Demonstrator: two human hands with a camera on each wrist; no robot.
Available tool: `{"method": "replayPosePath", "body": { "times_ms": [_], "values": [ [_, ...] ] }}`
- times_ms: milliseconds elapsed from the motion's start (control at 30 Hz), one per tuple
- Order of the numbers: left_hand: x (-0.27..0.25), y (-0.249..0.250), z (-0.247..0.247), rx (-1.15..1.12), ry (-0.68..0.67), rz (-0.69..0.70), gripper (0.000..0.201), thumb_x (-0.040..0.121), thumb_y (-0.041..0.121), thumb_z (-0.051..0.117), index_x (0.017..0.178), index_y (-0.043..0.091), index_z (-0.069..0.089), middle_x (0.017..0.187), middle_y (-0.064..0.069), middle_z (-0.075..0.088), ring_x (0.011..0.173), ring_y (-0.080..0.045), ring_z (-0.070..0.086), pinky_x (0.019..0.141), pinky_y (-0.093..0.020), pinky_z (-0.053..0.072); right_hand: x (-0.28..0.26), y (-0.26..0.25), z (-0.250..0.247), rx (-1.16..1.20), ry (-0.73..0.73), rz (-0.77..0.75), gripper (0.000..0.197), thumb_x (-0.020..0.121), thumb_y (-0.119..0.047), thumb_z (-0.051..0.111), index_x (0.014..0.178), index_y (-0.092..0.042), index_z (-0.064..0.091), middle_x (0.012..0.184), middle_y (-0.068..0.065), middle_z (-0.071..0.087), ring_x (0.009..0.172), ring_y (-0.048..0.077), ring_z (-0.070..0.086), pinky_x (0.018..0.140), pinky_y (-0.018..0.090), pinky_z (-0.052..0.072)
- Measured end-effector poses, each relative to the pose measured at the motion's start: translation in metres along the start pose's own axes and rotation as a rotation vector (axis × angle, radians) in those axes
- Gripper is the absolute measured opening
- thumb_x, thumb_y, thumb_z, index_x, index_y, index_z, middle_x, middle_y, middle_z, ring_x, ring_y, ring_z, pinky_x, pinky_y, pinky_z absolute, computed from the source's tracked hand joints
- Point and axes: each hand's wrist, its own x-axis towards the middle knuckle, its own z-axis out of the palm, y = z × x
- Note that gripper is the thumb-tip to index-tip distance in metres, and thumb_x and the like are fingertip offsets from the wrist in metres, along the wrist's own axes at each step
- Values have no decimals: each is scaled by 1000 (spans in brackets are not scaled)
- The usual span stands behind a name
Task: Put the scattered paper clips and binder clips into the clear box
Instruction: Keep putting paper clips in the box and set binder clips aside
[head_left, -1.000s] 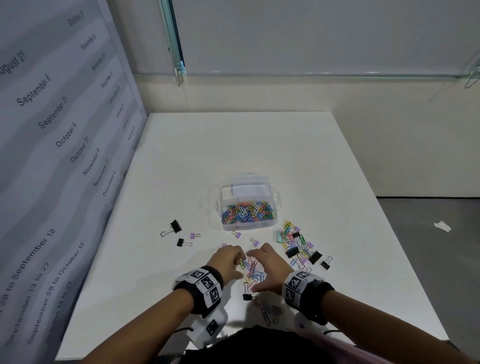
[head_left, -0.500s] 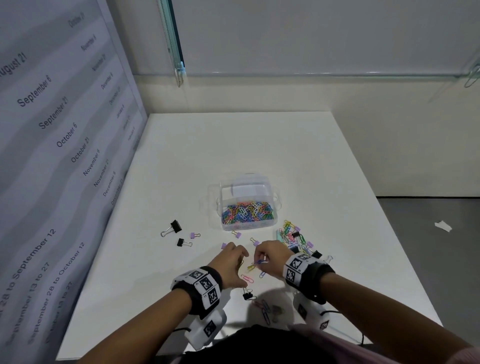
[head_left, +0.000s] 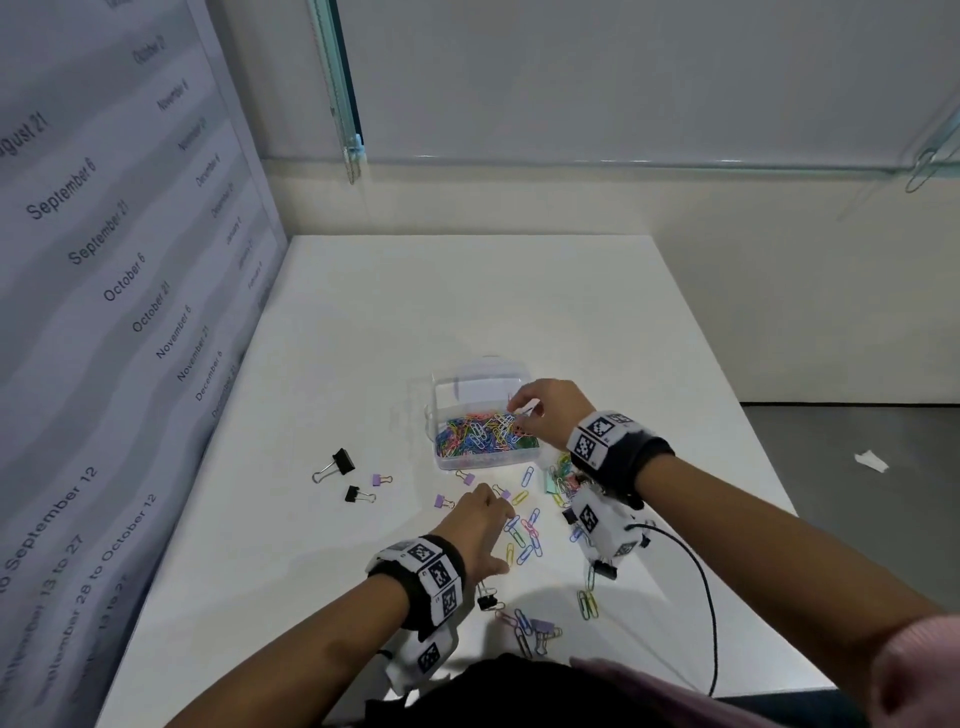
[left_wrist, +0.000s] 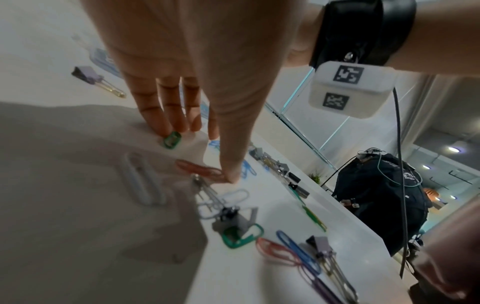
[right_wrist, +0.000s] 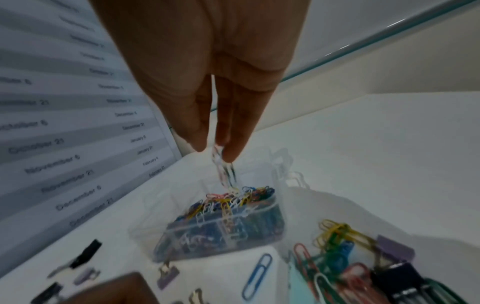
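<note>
The clear box (head_left: 488, 460) (right_wrist: 221, 240) sits mid-table, its near half full of coloured paper clips. My right hand (head_left: 519, 411) (right_wrist: 215, 152) hovers over the box and pinches a few paper clips (right_wrist: 224, 174) that dangle just above the heap. On the table in front of the box, my left hand (head_left: 506, 535) (left_wrist: 202, 154) lies with straight fingers. One fingertip touches a green clip (left_wrist: 172, 139) and the thumb presses a red clip (left_wrist: 200, 170). Loose paper clips (head_left: 524, 540) lie around it.
Two black binder clips (head_left: 340, 462) (head_left: 357, 493) and a purple one (head_left: 382, 479) lie left of the box. A mixed clip pile (head_left: 561, 478) sits under my right wrist. More clips (head_left: 532, 626) lie near the table's front edge. A calendar wall stands at the left.
My right hand has lifted off the table pile with paper clips and moved forward over the box. The left hand has stayed at the clips in front of the box.
</note>
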Motion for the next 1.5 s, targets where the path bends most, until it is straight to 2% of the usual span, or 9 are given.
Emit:
{"method": "replayPosePath", "body": {
  "times_ms": [200,267,367,533,667,933,1167,1333,1500],
  "values": [
    [-8,-19,-6,-111,38,-81,67,69,38,77,124,18,43,127,-5,40,118,-23,45,98,-34,43,-27,16,33,-157,-195,-33,21,82,-6,56,97,-15,66,105,4,66,97,20,62,89,30,51],
    [-11,-26,-7,-104,11,-91,70,66,37,79,122,16,44,124,-6,42,112,-24,49,94,-34,44,-38,23,46,-219,-300,-15,28,81,-8,59,108,-16,62,114,4,61,105,20,58,91,26,46],
    [-15,-34,-8,-111,-72,-70,71,66,28,80,125,15,43,122,-6,41,106,-22,49,93,-31,43,-49,31,65,-296,-383,9,55,79,-10,65,130,-16,45,129,5,45,117,23,50,99,31,43],
    [-17,-43,-8,-106,-110,13,62,69,11,77,122,14,46,104,3,31,92,-20,44,85,-24,42,-64,34,77,-245,-327,19,39,82,-3,57,120,-11,53,122,9,50,113,25,52,94,30,41],
    [-15,-40,-4,-105,-79,35,52,74,17,74,120,12,50,102,4,33,98,-23,48,86,-26,42,-73,36,73,-202,-373,-27,29,84,-9,54,113,-12,60,115,8,59,95,19,53,80,22,37],
    [-2,-23,3,-114,-23,11,50,75,24,74,118,14,50,109,-2,43,106,-23,52,90,-30,42,-82,47,79,-175,-412,22,81,65,-31,80,133,-16,39,124,7,39,112,24,48,95,32,43],
    [5,-6,9,-102,24,-12,50,78,22,70,122,9,49,120,-10,47,108,-27,52,92,-35,43,-82,36,92,27,-259,56,43,73,-20,75,112,-12,59,92,-3,44,84,12,42,62,13,29],
    [6,-2,9,-125,79,-42,28,86,20,60,110,9,55,113,-11,52,104,-28,54,88,-34,41,-80,32,91,-5,-260,88,24,77,-19,69,100,-9,66,86,-1,54,81,13,48,59,13,30],
    [8,2,5,22,36,-1,21,91,7,42,107,4,57,113,-17,54,104,-34,54,88,-39,41,-73,29,84,-71,-308,111,19,74,-7,56,89,-8,67,93,9,69,88,24,61,70,23,40]
  ]
}}
